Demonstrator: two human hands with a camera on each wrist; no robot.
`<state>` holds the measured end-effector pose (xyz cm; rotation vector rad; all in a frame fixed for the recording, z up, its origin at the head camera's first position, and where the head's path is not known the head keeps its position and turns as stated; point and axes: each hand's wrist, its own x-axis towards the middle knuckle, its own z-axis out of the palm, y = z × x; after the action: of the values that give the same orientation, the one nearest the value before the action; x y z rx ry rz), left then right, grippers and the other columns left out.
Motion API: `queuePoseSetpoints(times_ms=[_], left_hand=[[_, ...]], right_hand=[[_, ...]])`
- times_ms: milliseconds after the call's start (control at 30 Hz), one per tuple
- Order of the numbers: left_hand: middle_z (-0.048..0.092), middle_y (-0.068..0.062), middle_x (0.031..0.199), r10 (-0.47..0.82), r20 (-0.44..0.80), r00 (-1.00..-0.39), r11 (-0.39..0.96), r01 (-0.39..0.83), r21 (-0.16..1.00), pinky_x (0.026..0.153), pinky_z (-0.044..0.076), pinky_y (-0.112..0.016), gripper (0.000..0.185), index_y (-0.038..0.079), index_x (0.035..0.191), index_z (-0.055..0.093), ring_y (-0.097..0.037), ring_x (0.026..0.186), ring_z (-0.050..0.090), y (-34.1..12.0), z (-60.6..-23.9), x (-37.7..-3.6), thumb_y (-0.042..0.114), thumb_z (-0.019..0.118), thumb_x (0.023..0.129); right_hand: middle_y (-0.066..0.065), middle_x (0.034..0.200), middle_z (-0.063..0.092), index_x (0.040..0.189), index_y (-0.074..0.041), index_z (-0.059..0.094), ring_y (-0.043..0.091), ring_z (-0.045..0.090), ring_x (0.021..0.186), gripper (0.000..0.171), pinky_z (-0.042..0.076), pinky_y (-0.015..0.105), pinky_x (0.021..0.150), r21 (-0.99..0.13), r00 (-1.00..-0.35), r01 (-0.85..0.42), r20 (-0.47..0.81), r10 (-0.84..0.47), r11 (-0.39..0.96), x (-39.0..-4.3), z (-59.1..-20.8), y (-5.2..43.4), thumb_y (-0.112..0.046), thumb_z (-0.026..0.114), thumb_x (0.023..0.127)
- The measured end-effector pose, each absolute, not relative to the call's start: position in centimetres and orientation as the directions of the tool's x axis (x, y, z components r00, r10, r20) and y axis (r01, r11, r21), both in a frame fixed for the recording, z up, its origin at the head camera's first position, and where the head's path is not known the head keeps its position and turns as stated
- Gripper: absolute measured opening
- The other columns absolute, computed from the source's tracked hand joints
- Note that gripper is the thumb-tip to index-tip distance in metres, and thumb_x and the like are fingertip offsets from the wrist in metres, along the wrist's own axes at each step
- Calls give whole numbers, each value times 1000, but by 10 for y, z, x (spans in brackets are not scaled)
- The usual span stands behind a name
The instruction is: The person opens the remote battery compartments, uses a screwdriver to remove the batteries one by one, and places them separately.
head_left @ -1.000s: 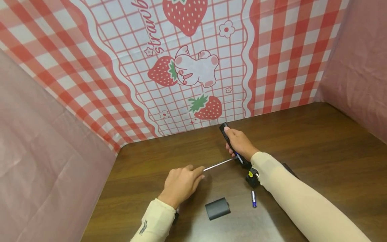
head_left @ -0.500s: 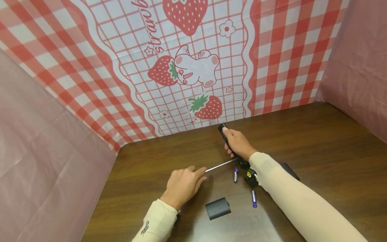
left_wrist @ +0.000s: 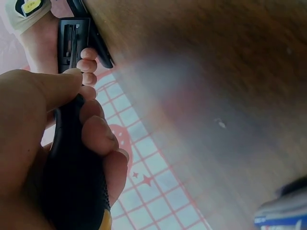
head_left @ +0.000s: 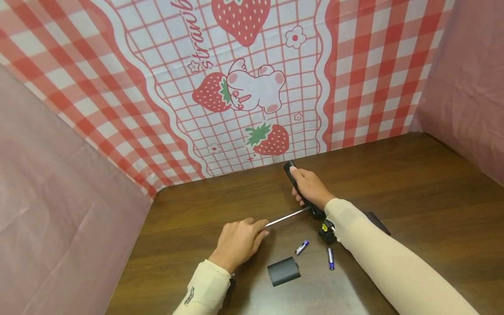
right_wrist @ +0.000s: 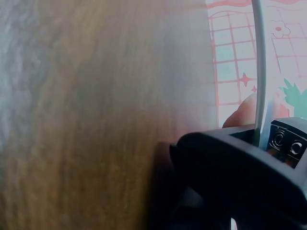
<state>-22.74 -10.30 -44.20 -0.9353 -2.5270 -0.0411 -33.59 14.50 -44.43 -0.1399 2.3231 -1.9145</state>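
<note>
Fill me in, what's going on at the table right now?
A person's right hand holds a black remote tilted up off the wooden table. The left hand grips a screwdriver, whose metal shaft reaches into the remote's open battery bay. Two batteries lie loose on the table, beside a dark battery cover.

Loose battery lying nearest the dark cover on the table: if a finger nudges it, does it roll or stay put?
The battery is a small smooth cylinder lying on its side on the bare wooden table, so it will probably roll if pushed across its axis. Pushed along its length, it likely slides instead. It looks rigid and light, with nothing touching it; the dark cover lies close by and might stop it.
</note>
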Motion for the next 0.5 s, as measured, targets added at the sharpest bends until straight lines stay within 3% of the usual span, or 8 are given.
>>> queuePoseSetpoints(times_ms=[500], left_hand=[[69,4,84,593,390,-705,787,610,-93,49,49,-38,23,23,113,74,-17,65,67,-104,-441,-229,38,66,97]], right_hand=[[11,74,62,114,8,52,18,58,54,66,54,37,50,-984,-985,4,-34,-167,178,-335,-444,146,-56,35,105]])
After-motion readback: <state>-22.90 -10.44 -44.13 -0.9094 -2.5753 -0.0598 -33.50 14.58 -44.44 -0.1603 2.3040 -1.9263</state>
